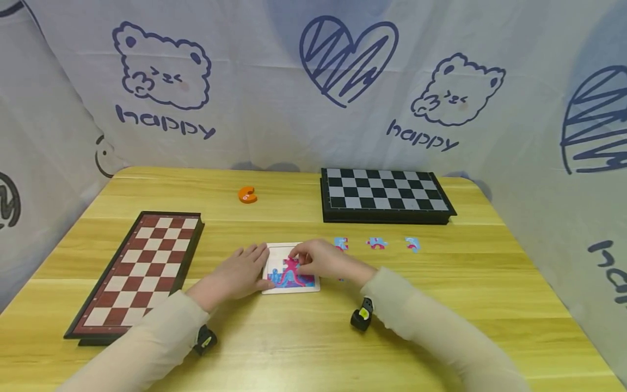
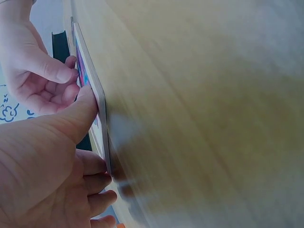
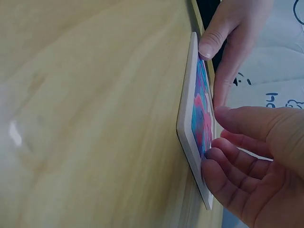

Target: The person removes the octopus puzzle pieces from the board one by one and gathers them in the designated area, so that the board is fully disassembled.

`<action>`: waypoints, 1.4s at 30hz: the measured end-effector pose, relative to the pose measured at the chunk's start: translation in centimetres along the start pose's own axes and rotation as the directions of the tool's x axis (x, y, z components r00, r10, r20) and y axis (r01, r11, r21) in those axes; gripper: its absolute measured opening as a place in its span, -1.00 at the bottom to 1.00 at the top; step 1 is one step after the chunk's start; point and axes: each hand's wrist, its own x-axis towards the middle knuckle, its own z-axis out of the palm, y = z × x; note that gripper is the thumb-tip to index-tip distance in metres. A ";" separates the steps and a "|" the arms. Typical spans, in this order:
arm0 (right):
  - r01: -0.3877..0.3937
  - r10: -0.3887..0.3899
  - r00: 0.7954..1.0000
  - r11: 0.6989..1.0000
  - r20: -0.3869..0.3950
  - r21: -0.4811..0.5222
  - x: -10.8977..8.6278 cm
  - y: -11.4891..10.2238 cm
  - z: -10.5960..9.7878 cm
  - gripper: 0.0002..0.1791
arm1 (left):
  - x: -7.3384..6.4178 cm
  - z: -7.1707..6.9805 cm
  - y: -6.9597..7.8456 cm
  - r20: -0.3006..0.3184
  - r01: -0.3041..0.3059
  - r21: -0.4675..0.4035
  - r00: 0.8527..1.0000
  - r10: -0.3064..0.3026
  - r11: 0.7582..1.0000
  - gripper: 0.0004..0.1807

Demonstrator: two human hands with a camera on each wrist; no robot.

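Note:
A white-framed jigsaw puzzle board (image 1: 293,291) lies flat on the table, its near part filled with blue, purple and pink pieces. My left hand (image 1: 235,276) rests along the board's left edge with fingers extended; its thumb (image 2: 85,102) touches the near left corner from above. Over the board's right half, my right hand (image 1: 324,260) has its thumb and index finger curled at a pink puzzle piece (image 1: 290,264), seemingly pinching it. Fingers partly hide that piece. In the right wrist view the board (image 3: 188,102) appears edge-on.
Loose puzzle pieces (image 1: 376,243) lie right of the board, some partly behind the right hand. A red-and-white chessboard case (image 1: 152,256) is at left, a black-and-white one (image 1: 384,190) at the back right. An orange C-shaped piece (image 1: 247,195) sits toward the back.

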 end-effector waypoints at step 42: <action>-0.010 0.035 0.994 0.973 -0.104 0.230 0.3 0.9 0.3 -0.85 | 0.0 0.0 0.0 -0.005 -0.006 0.018 1.000 0.007 1.000 -0.19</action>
